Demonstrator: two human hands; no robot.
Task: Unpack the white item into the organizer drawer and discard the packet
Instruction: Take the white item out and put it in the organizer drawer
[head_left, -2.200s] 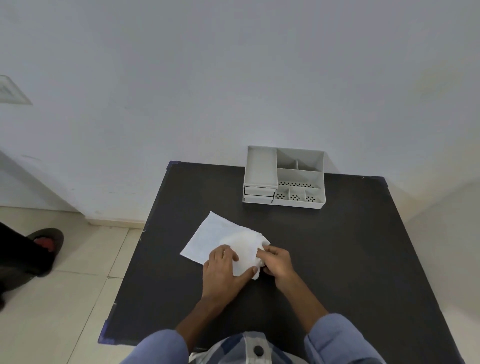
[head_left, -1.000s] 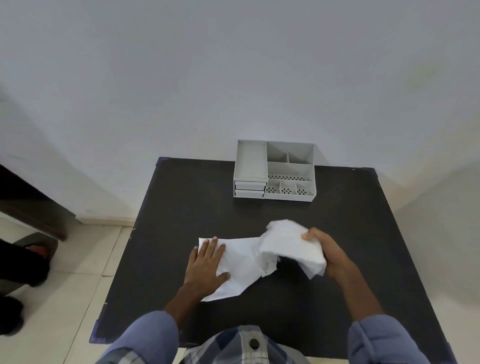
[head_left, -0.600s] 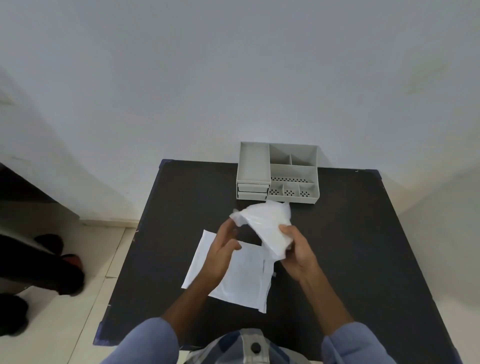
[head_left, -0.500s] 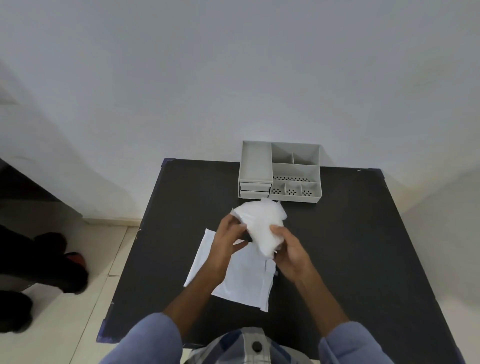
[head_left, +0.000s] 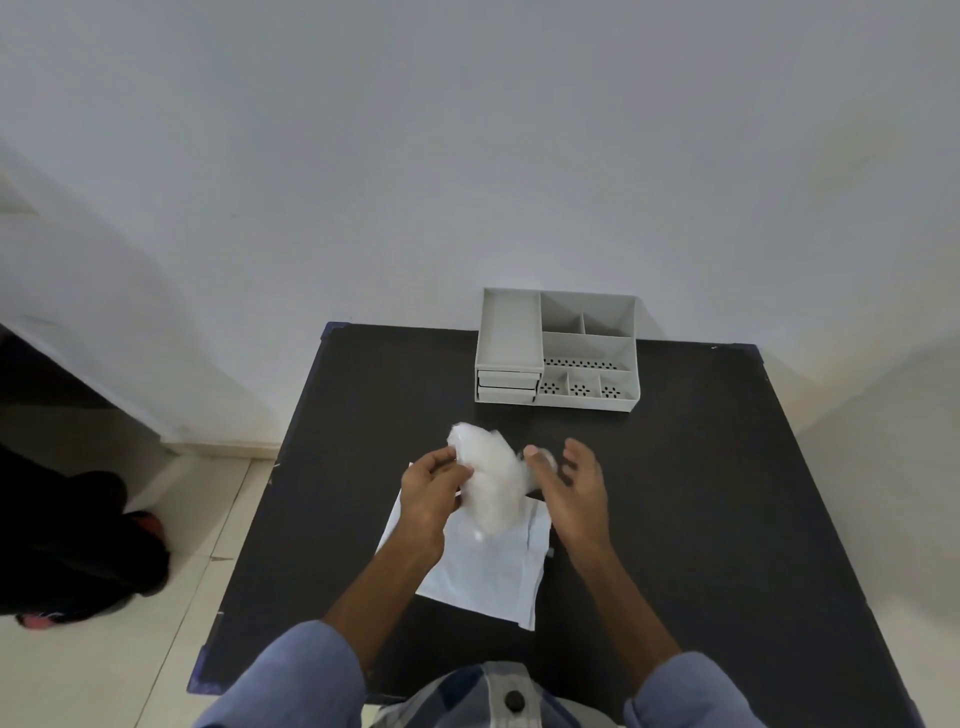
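Head view: white item (head_left: 493, 483) between hands.

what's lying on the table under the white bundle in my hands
A flat white packet lies on the black table beneath the bundle. Your left hand and the bundle cover its far edge.

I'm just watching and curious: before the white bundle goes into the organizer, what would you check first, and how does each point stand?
1. White item out of the packet: ok.
2. Left hand gripping the item: ok.
3. Right hand gripping it: not ok, fingers spread, thumb only touching.
4. Organizer drawers open: not ok, both look shut.
5. Table path to the organizer clear: ok.
6. Discard bin in sight: not ok, none visible.
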